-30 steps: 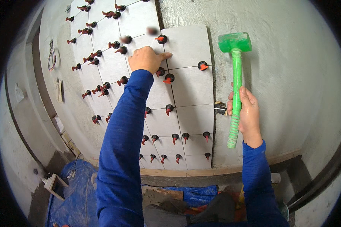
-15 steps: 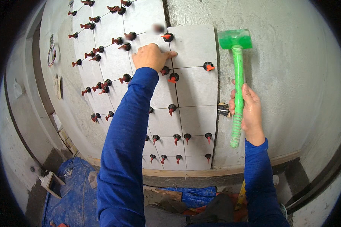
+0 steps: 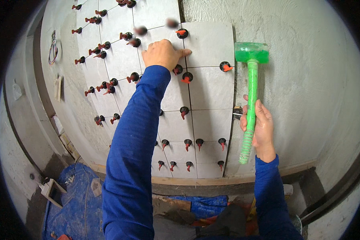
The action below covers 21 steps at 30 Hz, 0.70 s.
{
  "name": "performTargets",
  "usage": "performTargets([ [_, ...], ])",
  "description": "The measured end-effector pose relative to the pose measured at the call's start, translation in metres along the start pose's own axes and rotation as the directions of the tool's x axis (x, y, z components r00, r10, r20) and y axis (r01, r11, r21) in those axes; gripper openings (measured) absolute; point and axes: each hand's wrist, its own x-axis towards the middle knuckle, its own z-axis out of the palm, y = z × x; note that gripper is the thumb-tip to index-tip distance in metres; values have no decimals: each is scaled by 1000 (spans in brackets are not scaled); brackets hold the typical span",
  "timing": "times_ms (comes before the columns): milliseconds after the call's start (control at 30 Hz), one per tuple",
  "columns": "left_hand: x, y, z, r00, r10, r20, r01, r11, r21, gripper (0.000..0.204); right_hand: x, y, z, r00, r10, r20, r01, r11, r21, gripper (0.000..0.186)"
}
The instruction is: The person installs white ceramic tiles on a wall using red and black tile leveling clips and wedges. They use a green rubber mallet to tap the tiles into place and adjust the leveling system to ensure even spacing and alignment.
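Note:
My left hand point(image 3: 163, 54) rests against the light grey wall tiles point(image 3: 210, 44). Its thumb stretches right across the vertical joint, while its other fingers are partly hidden behind the back of the hand. Close to the thumb, tile levelling clips point(image 3: 182, 33) with black round bases and orange-red handles sit on the joints, and another clip point(image 3: 187, 77) is just below. In my right hand point(image 3: 264, 124) is a green rubber mallet point(image 3: 252, 88), gripped on the lower handle. Its translucent green head point(image 3: 252, 53) points up, apart from the tiles and in front of bare wall.
More levelling clips point(image 3: 184, 113) stick out along the tile joints. Right of the tiles is grey plastered wall point(image 3: 300, 80), with an electrical box point(image 3: 237, 113) at the tile edge. A wooden batten point(image 3: 196, 181) runs underneath. Blue sheeting point(image 3: 80, 204) and a small white stool-like object point(image 3: 52, 191) lie lower left.
The mallet and my right hand have come down slightly. My left hand stays at the same joint with its thumb out, and the whole view has shifted a little.

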Motion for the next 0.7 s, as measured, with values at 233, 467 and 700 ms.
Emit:
performTargets([
  [233, 5, -4, 7, 998, 39, -50, -39, 999, 0, 76, -2, -3, -8, 999, 23, -23, -25, 997, -72, 49],
  [467, 4, -9, 4, 993, 92, -74, -88, 995, 54, 76, -83, 6, -42, 948, -88, -305, 12, 971, -240, 45],
  [700, 6, -11, -1, 994, 102, -44, -101, 994, 32, 71, -162, 16, -100, 940, -223, -258, 74, 873, -482, 41],
])
